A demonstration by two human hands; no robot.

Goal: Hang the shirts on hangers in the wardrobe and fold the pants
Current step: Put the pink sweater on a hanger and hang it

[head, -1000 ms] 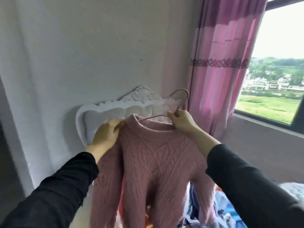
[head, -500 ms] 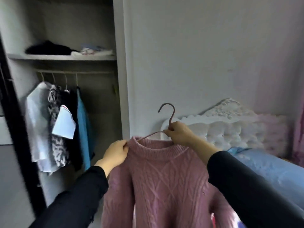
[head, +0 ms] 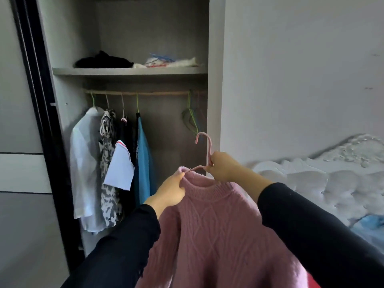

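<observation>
Open wardrobe, a pink sweater held up before it.
Left hand pinches the collar; right hand grips the pink hanger below the rail.

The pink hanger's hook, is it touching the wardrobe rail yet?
Apart. The head view shows the pink hanger's hook well below the rail, with bare wardrobe back between them.

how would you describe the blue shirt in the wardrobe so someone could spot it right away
Look in the open wardrobe, at the rail under the shelf. Four garments hang at its left end; the blue shirt is the rightmost, on a green hanger. It is the only bright blue one, beside a dark garment.
</observation>
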